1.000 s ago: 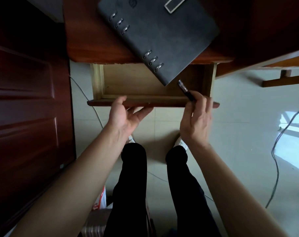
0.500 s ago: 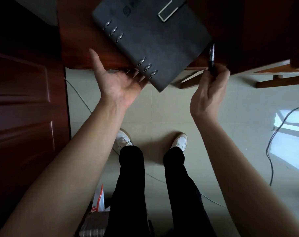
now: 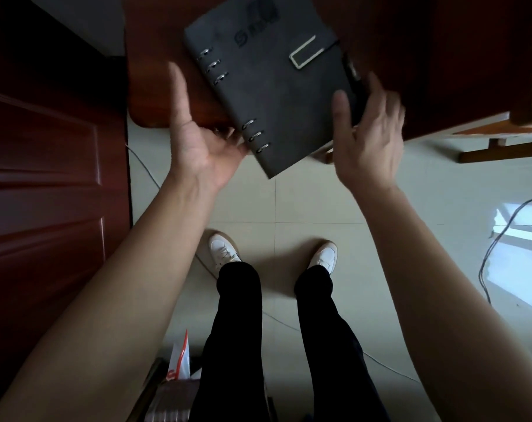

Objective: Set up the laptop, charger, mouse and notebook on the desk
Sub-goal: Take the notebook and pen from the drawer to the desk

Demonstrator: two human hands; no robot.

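Note:
A dark grey ring-bound notebook (image 3: pixel 276 86) with a metal clasp lies askew on the corner of the dark wooden desk (image 3: pixel 155 95), its near corner hanging over the edge. My left hand (image 3: pixel 203 138) is palm up at the notebook's lower left edge, fingers reaching under it by the rings and thumb pointing up. My right hand (image 3: pixel 371 138) is at the notebook's right edge and holds a black pen (image 3: pixel 353 73) against that edge, with the thumb over the cover. No laptop, charger or mouse is in view.
A dark red door (image 3: pixel 45 178) stands close on the left. A thin cable (image 3: pixel 495 248) trails over the tiled floor at right. A red and white bag (image 3: pixel 178 360) sits by my legs. A wooden rail (image 3: pixel 502 153) runs under the desk at right.
The drawer that stood open under the desk is now closed. Both hands have risen from its front to the notebook, the right one carrying the pen up with it.

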